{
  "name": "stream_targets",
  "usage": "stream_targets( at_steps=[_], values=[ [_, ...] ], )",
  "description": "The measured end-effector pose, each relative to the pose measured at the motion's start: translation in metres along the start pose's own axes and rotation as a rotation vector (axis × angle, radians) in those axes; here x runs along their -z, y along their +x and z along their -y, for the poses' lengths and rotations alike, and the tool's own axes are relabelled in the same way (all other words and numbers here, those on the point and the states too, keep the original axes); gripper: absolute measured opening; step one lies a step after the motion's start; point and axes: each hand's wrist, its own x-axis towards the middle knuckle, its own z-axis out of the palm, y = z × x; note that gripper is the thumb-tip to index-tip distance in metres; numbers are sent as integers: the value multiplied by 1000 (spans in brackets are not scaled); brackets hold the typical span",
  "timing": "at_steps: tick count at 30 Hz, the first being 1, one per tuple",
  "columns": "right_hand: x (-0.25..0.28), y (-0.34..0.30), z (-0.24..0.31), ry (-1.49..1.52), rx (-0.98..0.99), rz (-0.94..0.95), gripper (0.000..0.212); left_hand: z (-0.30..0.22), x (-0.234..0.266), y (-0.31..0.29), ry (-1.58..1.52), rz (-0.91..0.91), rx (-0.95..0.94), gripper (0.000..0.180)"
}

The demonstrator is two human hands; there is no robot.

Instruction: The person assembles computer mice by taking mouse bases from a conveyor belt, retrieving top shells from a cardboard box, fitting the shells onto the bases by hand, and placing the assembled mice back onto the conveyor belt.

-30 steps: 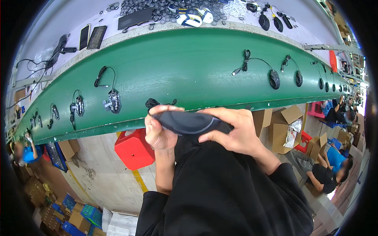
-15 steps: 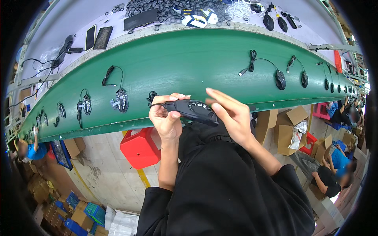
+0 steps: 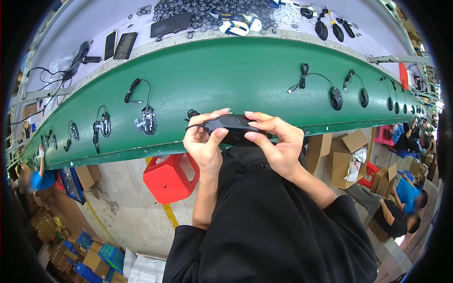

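Note:
Both my hands grip a black computer mouse (image 3: pixel 232 123) above the near edge of the green conveyor belt (image 3: pixel 222 75). My left hand (image 3: pixel 205 139) pinches its cable end between thumb and fingers. At the other end, the thumb and fingers of my right hand (image 3: pixel 278 137) press on the shell. Part of the mouse is hidden behind the fingers. Its cable leaves beside my left hand, and a dark bundle of cable (image 3: pixel 192 113) shows just behind that hand. On the belt to the left lies an opened mouse (image 3: pixel 147 121) with its insides bare and its cable coiled.
Finished-looking black mice (image 3: pixel 336 98) lie along the belt at right, more opened ones (image 3: pixel 104 124) at left. The shelf behind holds many small dark rings (image 3: pixel 203 16) and white gloves (image 3: pixel 234 27). A red stool (image 3: pixel 170 179) and cardboard boxes (image 3: pixel 347 155) stand below. Other people sit nearby.
My right hand has closed onto the mouse, where before it was held apart with fingers spread. The mouse has turned in my left hand, and its open-looking side no longer shows.

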Motion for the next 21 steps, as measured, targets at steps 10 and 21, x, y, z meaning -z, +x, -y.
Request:
stream_targets(
  at_steps=[10, 21],
  values=[
    [3, -5, 8, -113, -70, 165, 52, 13, 20, -3, -284, -28, 145, 40],
    [17, -3, -2, -299, 305, 403, 53, -6, 15, 4, -208, 57, 450, 42]
  ],
)
